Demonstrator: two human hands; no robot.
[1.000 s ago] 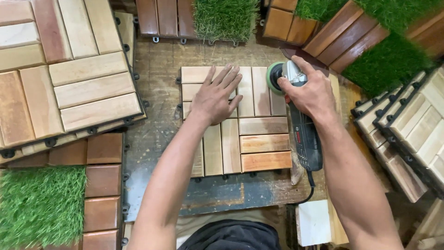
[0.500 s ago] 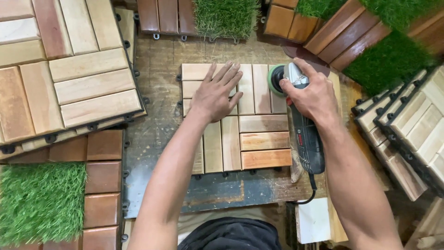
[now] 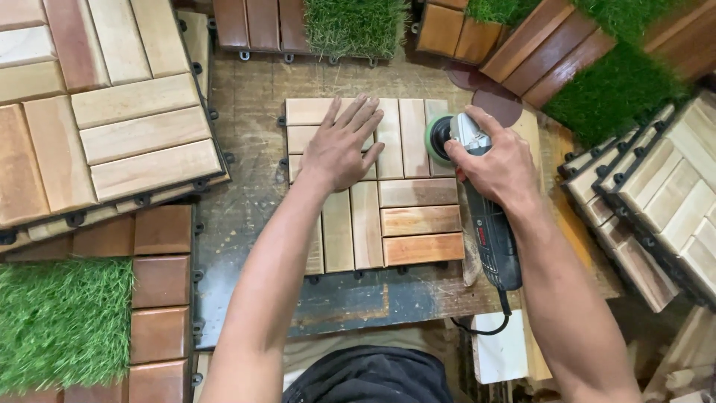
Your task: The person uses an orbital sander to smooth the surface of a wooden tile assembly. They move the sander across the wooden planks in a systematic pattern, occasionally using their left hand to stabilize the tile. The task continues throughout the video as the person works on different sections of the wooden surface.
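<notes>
A square wooden deck tile (image 3: 406, 220) of pale and reddish slats lies on a worn workbench (image 3: 253, 97). My left hand (image 3: 339, 145) rests flat on the tile's upper left slats, fingers spread. My right hand (image 3: 496, 160) grips the front of a dark corded sander (image 3: 488, 239). The sander's green round pad (image 3: 436, 138) sits on the tile's upper right slats.
Stacked wooden tiles (image 3: 97, 119) lie at the left, with reddish tiles and artificial grass (image 3: 63, 321) below them. More grass and brown tiles (image 3: 597, 60) crowd the top. A row of pale tiles (image 3: 656, 201) leans at the right. The sander's cord (image 3: 485, 325) loops off the bench front.
The sander's pad has slid slightly left and down across the tile's upper right slats. My left hand keeps its flat hold on the tile.
</notes>
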